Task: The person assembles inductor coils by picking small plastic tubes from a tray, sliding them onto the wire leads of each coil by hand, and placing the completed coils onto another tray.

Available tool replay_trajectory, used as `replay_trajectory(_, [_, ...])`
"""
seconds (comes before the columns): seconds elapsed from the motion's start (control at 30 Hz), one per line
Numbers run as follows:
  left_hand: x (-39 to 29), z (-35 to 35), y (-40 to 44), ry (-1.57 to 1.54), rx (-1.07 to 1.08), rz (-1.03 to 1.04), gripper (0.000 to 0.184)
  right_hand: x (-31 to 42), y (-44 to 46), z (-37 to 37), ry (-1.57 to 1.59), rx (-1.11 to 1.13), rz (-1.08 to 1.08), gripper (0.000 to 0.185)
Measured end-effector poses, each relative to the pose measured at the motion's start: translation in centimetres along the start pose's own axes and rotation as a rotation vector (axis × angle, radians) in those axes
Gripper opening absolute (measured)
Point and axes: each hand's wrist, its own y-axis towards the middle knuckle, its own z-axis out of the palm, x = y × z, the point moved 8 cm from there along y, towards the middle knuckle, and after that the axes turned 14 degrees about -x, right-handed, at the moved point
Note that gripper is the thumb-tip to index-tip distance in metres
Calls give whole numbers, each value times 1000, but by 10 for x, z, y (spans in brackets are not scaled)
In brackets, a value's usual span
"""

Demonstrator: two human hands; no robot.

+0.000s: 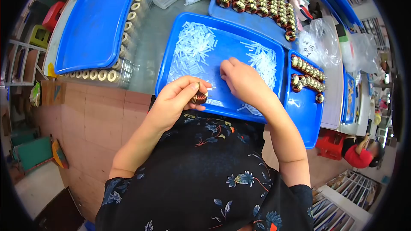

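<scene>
My left hand (175, 102) is closed around a copper-wound toroidal coil (199, 98) at the near edge of a blue tray (227, 38). Pale wire ends stick out from the coil toward the right. My right hand (244, 81) hangs over the middle of that tray, its fingers curled inward and pressed together; whatever they may hold is hidden. Short clear plastic sleeves lie in the tray, with one large pile (195, 47) at the left and a smaller pile (263, 64) at the right, beside my right hand.
Rows of finished coils (257, 2) fill another blue tray behind. More coils (306, 70) stand in a narrow blue tray (304, 115) at the right. On the left, a blue tray (98, 21) rests over pale rings (112, 75). Plastic bags (319, 42) lie at the back right.
</scene>
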Motion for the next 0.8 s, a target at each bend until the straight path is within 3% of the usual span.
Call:
replay_trajectory(0.1, [3, 4, 0, -5, 17, -24, 23, 11, 4, -31, 251, -125, 20, 20])
replay_trajectory(0.2, [6, 9, 0, 28, 17, -48, 23, 1, -4, -36, 849, -165, 387, 22])
replay_trajectory(0.3, [7, 15, 1, 59, 32, -52, 23, 9, -14, -35, 1222, -211, 553, 18])
replay_trajectory(0.8, [11, 25, 1, 88, 94, -38, 22, 18, -27, -19, 1299, -175, 571, 18])
